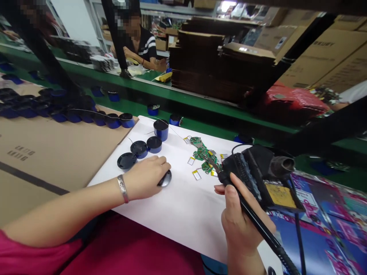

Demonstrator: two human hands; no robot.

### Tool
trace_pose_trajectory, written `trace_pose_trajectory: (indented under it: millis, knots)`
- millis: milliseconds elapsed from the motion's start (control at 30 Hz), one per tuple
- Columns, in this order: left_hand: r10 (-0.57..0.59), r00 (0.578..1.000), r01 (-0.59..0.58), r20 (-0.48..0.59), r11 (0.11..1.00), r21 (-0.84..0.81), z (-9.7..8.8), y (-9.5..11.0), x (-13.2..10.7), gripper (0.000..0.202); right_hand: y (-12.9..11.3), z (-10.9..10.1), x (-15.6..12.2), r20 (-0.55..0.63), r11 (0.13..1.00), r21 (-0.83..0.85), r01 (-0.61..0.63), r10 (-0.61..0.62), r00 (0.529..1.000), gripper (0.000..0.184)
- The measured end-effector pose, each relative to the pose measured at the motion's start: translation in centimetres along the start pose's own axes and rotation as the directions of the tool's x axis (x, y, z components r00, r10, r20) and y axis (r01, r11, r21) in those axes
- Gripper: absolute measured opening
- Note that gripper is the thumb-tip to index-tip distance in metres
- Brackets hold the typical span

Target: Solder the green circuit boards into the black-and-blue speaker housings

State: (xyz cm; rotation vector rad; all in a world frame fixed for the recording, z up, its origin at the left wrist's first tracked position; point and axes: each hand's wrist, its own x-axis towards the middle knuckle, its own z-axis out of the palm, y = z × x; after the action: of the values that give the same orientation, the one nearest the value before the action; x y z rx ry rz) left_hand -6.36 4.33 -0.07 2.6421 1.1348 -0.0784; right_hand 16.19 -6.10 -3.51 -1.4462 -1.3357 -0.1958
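My left hand (147, 176) curls over a shiny dark round piece (165, 178), whose edge shows past the fingers above the white sheet (177, 214). In my right hand (243, 219) is a soldering iron (268, 233), gripped like a pen. Its tip points left, over a loose pile of green circuit boards (202, 152). Small silver battery cells (196, 175) with yellow ends lie around the boards. Beyond my left hand stand several round black-and-blue cups (139, 149), with thin wires rising near some. Most of the round piece is hidden by my fingers.
A soldering iron stand (258, 172) with a yellow sponge (278, 194) is close to my right hand. Many cups (57, 110) are lined up on cardboard (63, 152) at left. Printed packaging (318, 236) lies at right. Across the bench, a person (143, 46) sits near stacked cardboard (197, 65).
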Motion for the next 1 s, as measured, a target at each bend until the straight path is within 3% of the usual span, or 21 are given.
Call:
trace_pose_trajectory:
  millis: [167, 267, 367, 533, 633, 733, 867, 1000]
  knots:
    - [0.12, 0.992, -0.108, 0.034, 0.963, -0.247, 0.4, 3.3, 1.8, 0.061, -0.6, -1.4, -0.5, -0.065, 0.998, -0.028, -0.058, 0.056, 0.996, 0.027]
    - [0.01, 1.0, -0.007, 0.009, 0.945, -0.328, 0.2, 3.9, 4.6, 0.054, -1.2, -2.2, -0.4, -0.091, 0.989, -0.005, -0.147, 0.146, 0.985, 0.024]
    - [-0.105, 0.994, 0.102, 0.002, 0.961, -0.256, 0.4, 4.5, 8.3, 0.037, -1.8, -2.4, -0.2, -0.108, 0.97, 0.056, -0.238, 0.243, 0.964, 0.023]
    - [-0.1, 0.992, 0.109, 0.072, 0.985, -0.135, 1.5, 5.9, 12.2, 0.023, -2.4, -2.1, -0.4, -0.119, 0.949, 0.158, -0.273, 0.293, 0.949, 0.022]
    - [-0.066, 0.99, 0.075, 0.124, 0.994, -0.074, 1.4, 5.7, 11.8, 0.014, -2.1, -2.0, -0.9, -0.04, 0.939, 0.208, -0.272, 0.286, 0.957, 0.023]
    - [0.019, 0.993, -0.014, 0.12, 0.999, -0.046, 0.1, 4.4, 10.2, 0.013, -1.3, -1.8, -1.2, 0.046, 0.941, 0.217, -0.26, 0.256, 0.966, 0.026]
    - [0.147, 0.989, -0.146, 0.019, 0.988, -0.051, -2.2, 2.6, 7.6, 0.012, -0.1, -0.7, -0.7, 0.11, 0.977, 0.147, -0.156, 0.141, 0.984, 0.021]
    - [0.338, 0.934, -0.351, -0.116, 0.928, -0.122, -3.4, 1.6, 6.0, 0.01, 0.5, 0.7, 0.4, 0.146, 0.995, 0.1, -0.004, -0.011, 0.989, 0.027]
